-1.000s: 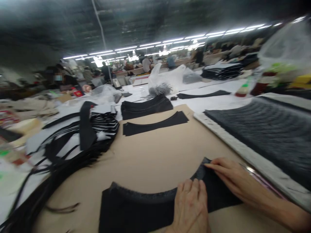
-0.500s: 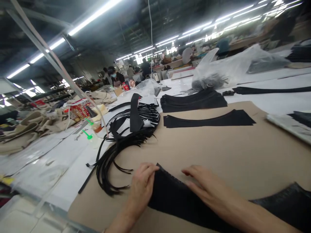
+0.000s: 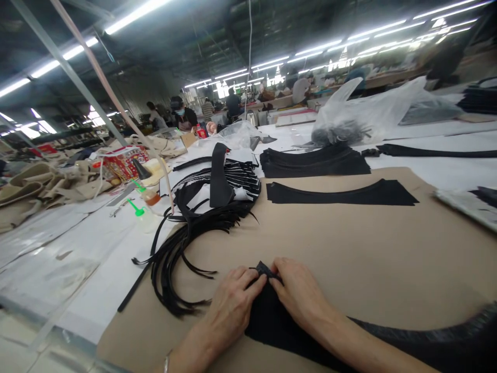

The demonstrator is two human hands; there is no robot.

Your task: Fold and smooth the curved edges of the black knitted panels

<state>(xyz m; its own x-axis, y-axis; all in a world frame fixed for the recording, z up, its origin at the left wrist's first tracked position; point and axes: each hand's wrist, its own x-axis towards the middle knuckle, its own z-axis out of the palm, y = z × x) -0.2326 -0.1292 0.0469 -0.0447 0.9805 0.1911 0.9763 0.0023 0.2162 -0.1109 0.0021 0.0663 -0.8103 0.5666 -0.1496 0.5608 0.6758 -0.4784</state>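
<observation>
A curved black fabric piece point(image 3: 279, 331) lies on the brown board point(image 3: 349, 248) in front of me, its upper edge showing a shinier dark band. My left hand point(image 3: 236, 295) pinches this piece at its upper left corner. Close beside it, my right hand point(image 3: 297, 290) grips the same edge between thumb and fingers. The fingertips almost meet at a small raised bit of the edge. Part of the fabric is hidden under my right forearm, and it runs out of view at the lower right.
Farther back on the board lies another curved black piece point(image 3: 341, 194), with a black stack point(image 3: 314, 161) behind it. Black strips point(image 3: 166, 269) bunch at the left, near green-tipped bottles point(image 3: 136, 208). A clear plastic bag point(image 3: 365, 114) sits at the back. People work in the distance.
My right hand has moved left to the corner and closed on the fabric edge beside my left hand. The edge there is now lifted between the fingers. The view has shifted slightly.
</observation>
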